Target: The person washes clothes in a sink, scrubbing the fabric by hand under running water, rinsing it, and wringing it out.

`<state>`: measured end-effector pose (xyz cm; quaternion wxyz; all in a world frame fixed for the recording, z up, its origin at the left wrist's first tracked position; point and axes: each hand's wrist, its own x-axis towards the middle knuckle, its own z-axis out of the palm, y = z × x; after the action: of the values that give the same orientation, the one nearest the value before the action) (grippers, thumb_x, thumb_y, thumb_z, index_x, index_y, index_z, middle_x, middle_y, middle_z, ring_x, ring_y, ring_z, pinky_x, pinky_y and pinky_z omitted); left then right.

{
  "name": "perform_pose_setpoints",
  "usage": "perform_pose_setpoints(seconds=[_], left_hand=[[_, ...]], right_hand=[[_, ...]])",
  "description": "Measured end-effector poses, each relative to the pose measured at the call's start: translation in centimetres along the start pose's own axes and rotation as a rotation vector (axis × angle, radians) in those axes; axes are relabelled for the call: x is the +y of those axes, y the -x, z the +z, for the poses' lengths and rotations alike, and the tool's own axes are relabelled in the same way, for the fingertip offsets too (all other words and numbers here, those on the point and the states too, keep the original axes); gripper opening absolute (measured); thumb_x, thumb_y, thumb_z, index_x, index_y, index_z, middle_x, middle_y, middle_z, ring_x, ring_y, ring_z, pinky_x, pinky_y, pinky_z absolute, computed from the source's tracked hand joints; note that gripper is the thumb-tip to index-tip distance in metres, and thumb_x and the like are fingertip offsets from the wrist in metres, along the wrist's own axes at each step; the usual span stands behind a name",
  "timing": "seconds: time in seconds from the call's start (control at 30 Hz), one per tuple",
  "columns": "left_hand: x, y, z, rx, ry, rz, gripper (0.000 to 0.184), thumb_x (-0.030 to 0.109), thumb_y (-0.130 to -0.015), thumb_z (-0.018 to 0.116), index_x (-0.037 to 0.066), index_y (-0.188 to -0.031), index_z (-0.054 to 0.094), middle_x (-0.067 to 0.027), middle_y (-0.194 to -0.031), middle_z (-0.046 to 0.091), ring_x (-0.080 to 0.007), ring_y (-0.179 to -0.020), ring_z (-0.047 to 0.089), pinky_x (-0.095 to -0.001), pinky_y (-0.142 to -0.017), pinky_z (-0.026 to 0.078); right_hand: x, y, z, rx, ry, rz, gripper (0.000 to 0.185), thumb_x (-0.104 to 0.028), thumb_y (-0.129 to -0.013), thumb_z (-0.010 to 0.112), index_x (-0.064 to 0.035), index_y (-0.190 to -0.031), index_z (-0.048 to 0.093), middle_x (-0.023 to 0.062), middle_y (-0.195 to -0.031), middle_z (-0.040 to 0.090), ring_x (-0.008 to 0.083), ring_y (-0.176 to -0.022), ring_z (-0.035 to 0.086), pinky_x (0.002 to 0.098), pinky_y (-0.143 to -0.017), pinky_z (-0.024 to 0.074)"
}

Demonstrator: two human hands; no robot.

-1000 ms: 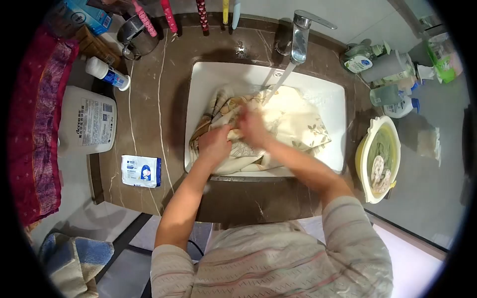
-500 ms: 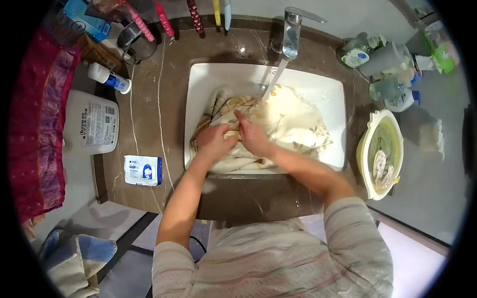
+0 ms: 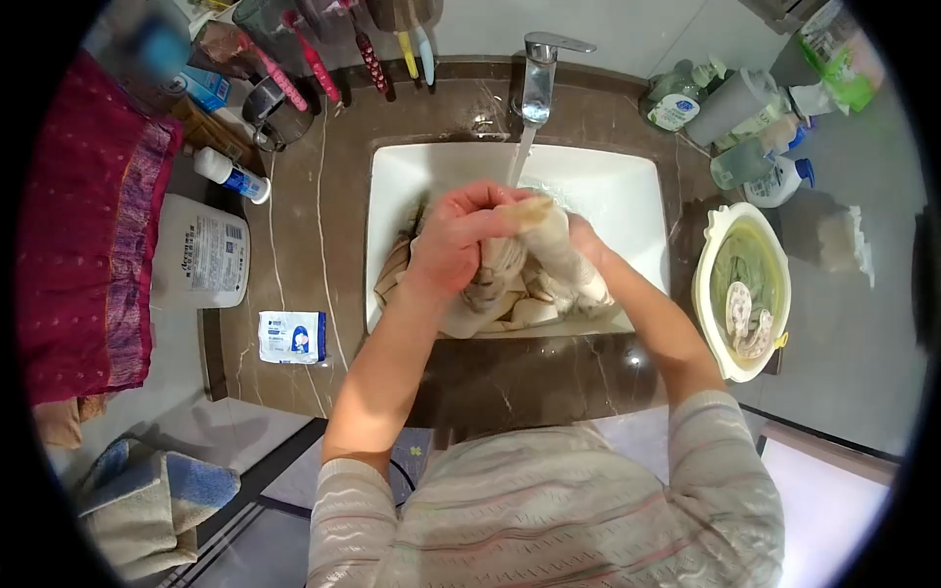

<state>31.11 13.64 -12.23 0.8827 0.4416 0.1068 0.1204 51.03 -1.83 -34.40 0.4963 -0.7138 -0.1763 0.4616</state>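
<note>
A wet, cream patterned cloth (image 3: 500, 284) lies bunched in the white sink (image 3: 627, 211), partly lifted toward the tap. My left hand (image 3: 461, 240) pinches a raised fold of it at the centre of the sink, fingers closed. On the other side of that fold is my right hand (image 3: 585, 240), mostly hidden behind the cloth, so its fingers do not show. Water (image 3: 521, 157) runs from the metal tap (image 3: 538, 83) just behind the hands.
A yellow-green basin (image 3: 711, 294) of water stands at the right, with bottles (image 3: 674, 110) behind it. On the left are a wipes packet (image 3: 292, 338), a large white jug (image 3: 206, 253) and a tube (image 3: 231, 176). Toothbrushes (image 3: 316, 69) hang at the back.
Both hands have risen from the cloth in the sink, lifting a fold of it toward the tap. They have moved apart, the right hand going rightward. The whole view has shifted slightly.
</note>
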Motion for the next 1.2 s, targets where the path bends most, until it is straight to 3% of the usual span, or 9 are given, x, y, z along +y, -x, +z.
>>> perform_pose_setpoints(seconds=[0.07, 0.4, 0.5, 0.6, 0.87, 0.93, 1.03, 1.1, 1.2], left_hand=[[-1.0, 0.5, -2.7, -0.048, -0.018, -0.008, 0.012, 0.005, -0.07, 0.06, 0.003, -0.081, 0.057, -0.0062, -0.09, 0.061, -0.0114, -0.08, 0.055, -0.0253, -0.076, 0.044], [-7.1, 5.0, -10.2, 0.104, -1.309, -0.374, 0.032, 0.02, -0.064, 0.062, 0.001, -0.089, 0.057, -0.0135, -0.075, 0.059, -0.022, -0.069, 0.055, -0.0313, -0.064, 0.043], [-6.2, 5.3, -10.3, 0.248, -1.218, -0.407, 0.031, 0.02, -0.063, 0.062, 0.004, -0.089, 0.058, -0.0138, -0.076, 0.06, -0.0246, -0.069, 0.057, -0.0331, -0.064, 0.044], [-7.8, 4.8, -11.7, 0.216, -1.315, -0.314, 0.027, 0.02, -0.065, 0.06, 0.008, -0.089, 0.057, -0.0154, -0.08, 0.061, -0.0321, -0.077, 0.059, -0.0394, -0.067, 0.045], [-8.0, 4.5, -11.7, 0.225, -1.312, -0.404, 0.028, 0.019, -0.061, 0.061, 0.011, -0.087, 0.058, -0.0119, -0.08, 0.062, -0.0311, -0.078, 0.059, -0.0398, -0.07, 0.046], [-7.8, 4.3, -11.9, 0.22, -1.342, -0.39, 0.027, 0.019, -0.061, 0.061, 0.011, -0.086, 0.058, -0.0117, -0.079, 0.062, -0.0311, -0.077, 0.059, -0.0394, -0.068, 0.046], [-8.2, 4.3, -12.3, 0.263, -1.316, -0.329, 0.028, 0.019, -0.058, 0.064, 0.008, -0.084, 0.058, -0.0116, -0.075, 0.06, -0.0282, -0.073, 0.058, -0.0361, -0.066, 0.045], [-8.2, 3.8, -12.3, 0.262, -1.313, -0.375, 0.028, 0.019, -0.058, 0.064, 0.008, -0.083, 0.058, -0.0114, -0.075, 0.06, -0.0279, -0.073, 0.058, -0.0355, -0.066, 0.045], [-8.2, 4.0, -12.6, 0.249, -1.281, -0.424, 0.028, 0.019, -0.058, 0.064, 0.007, -0.083, 0.058, -0.0106, -0.077, 0.06, -0.0268, -0.074, 0.058, -0.0347, -0.067, 0.045]], right_hand=[[-7.4, 4.6, 0.8, 0.148, 0.086, 0.203, 0.028, -0.008, -0.083, 0.054, 0.0014, -0.11, 0.052, 0.0126, -0.085, 0.061, 0.0201, -0.075, 0.057, 0.0296, -0.064, 0.0479], [-2.1, 4.1, 10.1, -0.106, 1.056, -0.854, 0.025, -0.014, -0.089, 0.04, -0.0088, -0.112, 0.047, 0.0174, -0.098, 0.061, 0.0334, -0.075, 0.062, 0.0441, -0.07, 0.048], [-5.1, 1.9, 2.7, -0.009, 1.257, -0.031, 0.026, -0.016, -0.091, 0.039, -0.0036, -0.113, 0.044, 0.0164, -0.084, 0.062, 0.0302, -0.067, 0.061, 0.0404, -0.062, 0.0502], [-3.0, -0.5, 4.9, 0.302, 0.893, 0.054, 0.028, -0.017, -0.092, 0.038, 0.0032, -0.111, 0.041, 0.0151, -0.085, 0.06, 0.0286, -0.061, 0.059, 0.0389, -0.057, 0.0512], [-1.2, 1.4, 10.5, -0.049, 1.026, -0.815, 0.022, -0.018, -0.089, 0.043, -0.0071, -0.108, 0.043, 0.0207, -0.086, 0.062, 0.0362, -0.078, 0.061, 0.0454, -0.07, 0.0468], [-5.5, 1.1, 6.7, -0.108, 1.539, -0.24, 0.032, -0.018, -0.091, 0.039, -0.0066, -0.121, 0.034, 0.0198, -0.084, 0.062, 0.0338, -0.076, 0.062, 0.0442, -0.064, 0.0487], [-6.0, -0.2, 6.0, 0.181, 1.055, 0.136, 0.042, -0.018, -0.093, 0.034, -0.0023, -0.131, 0.023, 0.0202, -0.092, 0.061, 0.0259, -0.084, 0.062, 0.0382, -0.06, 0.0497], [-6.0, 1.5, 11.0, 0.174, 0.088, 0.186, 0.034, -0.019, -0.093, 0.033, 0.004, -0.117, 0.036, 0.0205, -0.084, 0.061, 0.0298, -0.072, 0.061, 0.0383, -0.06, 0.049], [-5.0, 4.2, 16.0, -0.024, 0.974, -0.31, 0.041, -0.015, -0.087, 0.042, -0.0039, -0.126, 0.038, 0.0213, -0.102, 0.059, 0.0276, -0.077, 0.061, 0.0407, -0.071, 0.049]])
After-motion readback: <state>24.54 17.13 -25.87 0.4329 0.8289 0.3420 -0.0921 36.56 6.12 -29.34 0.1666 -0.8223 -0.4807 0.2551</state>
